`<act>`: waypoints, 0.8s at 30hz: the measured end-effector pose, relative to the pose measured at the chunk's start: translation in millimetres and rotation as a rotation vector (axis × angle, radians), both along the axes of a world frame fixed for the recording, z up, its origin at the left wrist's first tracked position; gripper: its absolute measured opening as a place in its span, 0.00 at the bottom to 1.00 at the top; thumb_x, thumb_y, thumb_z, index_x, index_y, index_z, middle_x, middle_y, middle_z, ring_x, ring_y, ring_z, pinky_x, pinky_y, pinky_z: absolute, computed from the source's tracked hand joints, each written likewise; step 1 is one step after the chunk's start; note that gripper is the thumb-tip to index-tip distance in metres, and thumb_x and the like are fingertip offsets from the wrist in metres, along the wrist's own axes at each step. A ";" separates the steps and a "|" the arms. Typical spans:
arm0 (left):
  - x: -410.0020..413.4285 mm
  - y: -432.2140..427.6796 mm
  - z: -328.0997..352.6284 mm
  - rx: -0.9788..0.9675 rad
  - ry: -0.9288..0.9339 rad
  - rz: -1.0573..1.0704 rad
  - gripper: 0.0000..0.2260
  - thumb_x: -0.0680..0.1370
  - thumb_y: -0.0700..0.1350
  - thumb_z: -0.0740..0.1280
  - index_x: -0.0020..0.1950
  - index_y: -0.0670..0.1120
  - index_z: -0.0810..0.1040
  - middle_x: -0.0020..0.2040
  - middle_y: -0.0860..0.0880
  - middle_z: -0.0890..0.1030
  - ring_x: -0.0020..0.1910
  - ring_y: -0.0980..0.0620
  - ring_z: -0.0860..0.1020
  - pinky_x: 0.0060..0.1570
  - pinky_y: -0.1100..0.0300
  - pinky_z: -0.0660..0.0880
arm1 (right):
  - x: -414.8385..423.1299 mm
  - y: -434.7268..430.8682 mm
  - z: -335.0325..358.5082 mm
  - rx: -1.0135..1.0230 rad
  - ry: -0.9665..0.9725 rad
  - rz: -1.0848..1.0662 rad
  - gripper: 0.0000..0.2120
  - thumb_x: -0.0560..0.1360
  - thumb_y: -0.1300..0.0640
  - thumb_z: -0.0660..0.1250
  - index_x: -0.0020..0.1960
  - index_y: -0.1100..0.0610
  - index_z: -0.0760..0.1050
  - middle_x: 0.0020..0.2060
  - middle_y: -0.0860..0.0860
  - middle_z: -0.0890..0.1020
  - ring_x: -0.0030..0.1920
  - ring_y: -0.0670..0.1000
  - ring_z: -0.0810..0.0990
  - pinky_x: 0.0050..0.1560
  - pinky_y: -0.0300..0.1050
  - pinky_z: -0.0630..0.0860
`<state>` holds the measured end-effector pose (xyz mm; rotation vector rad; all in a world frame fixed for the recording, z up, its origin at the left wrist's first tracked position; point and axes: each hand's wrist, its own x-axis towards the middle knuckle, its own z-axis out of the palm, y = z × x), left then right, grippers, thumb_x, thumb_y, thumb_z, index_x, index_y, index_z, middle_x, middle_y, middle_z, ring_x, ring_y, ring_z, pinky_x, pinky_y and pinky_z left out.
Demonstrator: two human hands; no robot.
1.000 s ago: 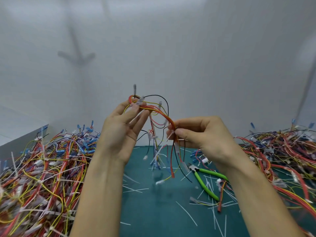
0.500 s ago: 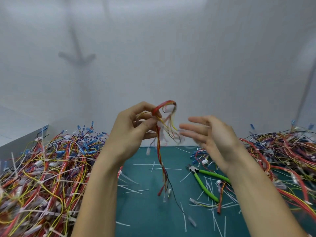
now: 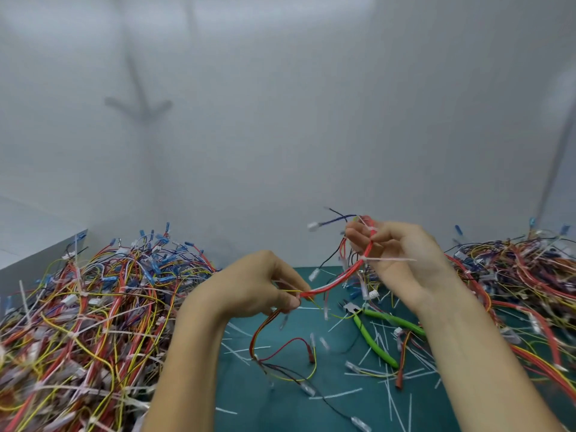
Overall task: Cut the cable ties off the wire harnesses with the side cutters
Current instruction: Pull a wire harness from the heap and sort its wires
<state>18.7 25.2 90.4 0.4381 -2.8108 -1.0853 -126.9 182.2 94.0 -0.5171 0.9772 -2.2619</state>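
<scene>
The harness (image 3: 336, 283) hangs stretched in the air between both hands, above the mat (image 3: 274, 397). The left hand (image 3: 255, 286) pinches its lower end between thumb and curled fingers. The right hand (image 3: 405, 254) grips the upper end with curled fingers, right at a white tie (image 3: 392, 260) whose tail sticks out sideways across the palm. Loose wire ends trail from the left hand down onto the mat. The cutters (image 3: 372, 339) lie untouched on the mat below the right wrist, among cut scraps (image 3: 386, 347). The left pile (image 3: 93, 307) and right pile (image 3: 514, 275) flank the work. Neither hand is free, so one must probably let go to fetch the cutters, and trouble likely starts there. Held by one end only, the harness would sag and swing, and the tie could turn out of sight. The trailing ends could also snag the cutters' handles or drag scraps about. The tie looks cinched hard against the red wires, so a blade slid under it carelessly could nick the insulation. The fingers holding beside the tie would sit close to the blades. The clipped piece may fly off, and a trimmed harness could land in the wrong pile, since nothing shows which pile is done.
</scene>
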 end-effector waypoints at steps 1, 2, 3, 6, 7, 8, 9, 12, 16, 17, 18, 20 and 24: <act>-1.0 -2.1 -3.0 -0.023 -0.014 0.028 0.09 0.76 0.39 0.72 0.53 0.49 0.85 0.38 0.50 0.84 0.38 0.56 0.81 0.45 0.58 0.81 | 0.1 -0.2 2.0 0.008 0.015 -0.005 0.16 0.73 0.72 0.52 0.57 0.70 0.71 0.34 0.58 0.82 0.32 0.52 0.83 0.43 0.40 0.81; -1.8 -4.3 -5.8 -0.061 -0.030 0.056 0.08 0.76 0.40 0.72 0.53 0.48 0.85 0.39 0.49 0.85 0.38 0.56 0.81 0.44 0.60 0.81 | -0.7 -0.7 3.5 0.013 0.023 -0.022 0.12 0.76 0.68 0.53 0.56 0.69 0.71 0.31 0.56 0.81 0.30 0.50 0.80 0.45 0.40 0.78; -2.3 -6.7 -8.9 -0.092 -0.052 0.082 0.06 0.76 0.40 0.71 0.51 0.47 0.85 0.41 0.47 0.85 0.37 0.56 0.81 0.42 0.60 0.80 | -1.1 -1.2 4.8 0.020 0.012 -0.039 0.10 0.79 0.63 0.55 0.53 0.67 0.72 0.28 0.54 0.78 0.26 0.49 0.77 0.48 0.42 0.76; -3.4 -13.7 -17.3 -0.089 -0.136 0.134 0.06 0.78 0.39 0.67 0.50 0.43 0.84 0.43 0.46 0.86 0.35 0.55 0.81 0.35 0.64 0.78 | -2.1 -1.1 5.0 0.052 0.017 -0.058 0.21 0.83 0.45 0.56 0.45 0.61 0.75 0.21 0.50 0.68 0.18 0.46 0.63 0.53 0.47 0.80; -3.6 -15.6 -19.3 -0.086 -0.155 0.142 0.07 0.78 0.39 0.67 0.50 0.42 0.84 0.43 0.46 0.86 0.35 0.55 0.81 0.34 0.64 0.78 | -1.2 -0.5 5.3 0.057 0.044 -0.060 0.22 0.83 0.43 0.57 0.45 0.60 0.78 0.21 0.49 0.66 0.18 0.45 0.60 0.45 0.47 0.83; -3.7 -17.3 -21.3 -0.091 -0.164 0.151 0.07 0.78 0.39 0.66 0.50 0.42 0.84 0.43 0.46 0.87 0.36 0.55 0.81 0.35 0.64 0.78 | 0.0 0.1 5.9 0.058 0.079 -0.069 0.20 0.82 0.45 0.59 0.45 0.59 0.80 0.22 0.49 0.65 0.19 0.45 0.60 0.39 0.46 0.83; -3.9 -19.3 -23.1 -0.102 -0.166 0.163 0.07 0.78 0.38 0.67 0.50 0.41 0.84 0.43 0.45 0.87 0.36 0.54 0.81 0.37 0.62 0.78 | 0.2 0.7 5.9 0.057 0.119 -0.084 0.16 0.81 0.48 0.62 0.44 0.58 0.81 0.23 0.49 0.67 0.21 0.44 0.63 0.36 0.45 0.82; -4.1 -24.8 -27.6 -0.160 -0.162 0.201 0.06 0.75 0.38 0.68 0.48 0.41 0.84 0.43 0.42 0.86 0.34 0.52 0.79 0.40 0.58 0.79 | -0.4 2.9 5.3 0.064 0.250 -0.134 0.14 0.79 0.57 0.67 0.37 0.58 0.84 0.31 0.53 0.81 0.31 0.49 0.80 0.36 0.49 0.83; -2.3 -32.4 -29.6 -0.176 -0.145 0.258 0.05 0.76 0.41 0.69 0.45 0.42 0.84 0.44 0.45 0.85 0.40 0.48 0.81 0.49 0.51 0.80 | -2.0 4.3 3.3 0.049 0.372 -0.219 0.10 0.80 0.62 0.64 0.44 0.63 0.82 0.39 0.56 0.86 0.37 0.51 0.85 0.38 0.44 0.83; -1.2 -33.5 -29.6 -0.164 -0.142 0.273 0.05 0.77 0.39 0.69 0.43 0.44 0.85 0.45 0.45 0.86 0.41 0.48 0.82 0.50 0.52 0.81 | -2.1 4.0 2.6 0.063 0.408 -0.245 0.10 0.81 0.62 0.63 0.45 0.64 0.81 0.39 0.55 0.86 0.37 0.51 0.86 0.38 0.42 0.82; -0.3 -34.5 -29.4 -0.156 -0.139 0.282 0.06 0.77 0.38 0.69 0.43 0.45 0.85 0.44 0.45 0.86 0.41 0.50 0.83 0.49 0.53 0.82 | -2.1 3.5 2.0 0.081 0.448 -0.262 0.10 0.81 0.62 0.63 0.45 0.63 0.81 0.39 0.55 0.86 0.38 0.51 0.86 0.38 0.41 0.82; 1.3 -36.8 -30.0 -0.132 -0.135 0.294 0.07 0.76 0.36 0.69 0.43 0.45 0.84 0.44 0.45 0.86 0.43 0.51 0.84 0.50 0.55 0.82 | -1.7 2.6 1.0 0.100 0.524 -0.265 0.10 0.81 0.63 0.62 0.47 0.63 0.81 0.42 0.54 0.87 0.40 0.52 0.87 0.41 0.41 0.82; 4.5 -40.0 -30.9 -0.049 -0.108 0.306 0.05 0.77 0.34 0.68 0.45 0.41 0.83 0.45 0.42 0.86 0.45 0.49 0.85 0.50 0.56 0.82 | -0.2 3.2 0.0 0.116 0.635 -0.232 0.10 0.82 0.64 0.60 0.51 0.58 0.81 0.45 0.52 0.87 0.47 0.52 0.87 0.47 0.45 0.83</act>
